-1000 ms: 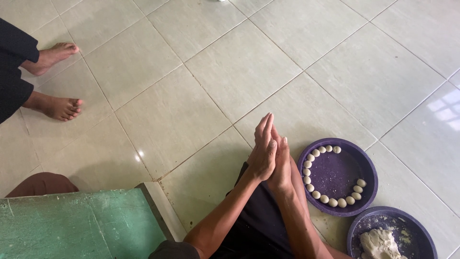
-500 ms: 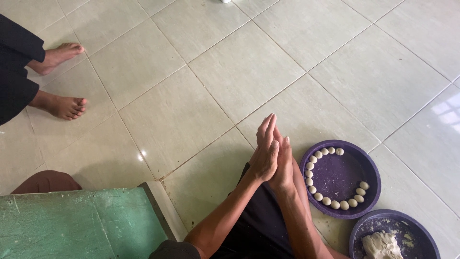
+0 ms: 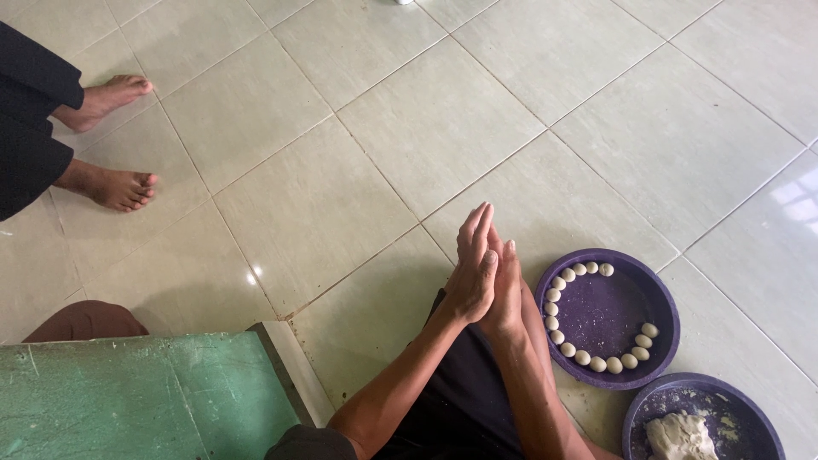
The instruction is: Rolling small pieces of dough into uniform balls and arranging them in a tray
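The left hand (image 3: 470,271) and the right hand (image 3: 504,288) are pressed flat together, palm against palm, fingers straight and pointing away from the person. Whether anything lies between the palms cannot be told; nothing shows at their edges. Both forearms run back toward the bottom edge of the view, over dark clothing.

Just to the right of the hands sits a round purple tray (image 3: 660,294) on the floor. Small pale dough balls (image 3: 583,357) lie along its inner wall in a curved row, one beside the next, from the far side round the near side; its dusty middle is bare.

Nearer the person and further right, a second purple tray (image 3: 743,399) holds a lump of pale dough (image 3: 679,436), partly cut off by the bottom edge.

To the left of the forearms lies a green board (image 3: 145,396) with worn paint, with a reddish-brown rounded shape (image 3: 83,321) at its far edge.

Well to the left, another person's two bare feet (image 3: 119,189) rest on the pale tiled floor (image 3: 426,128), below dark fabric.
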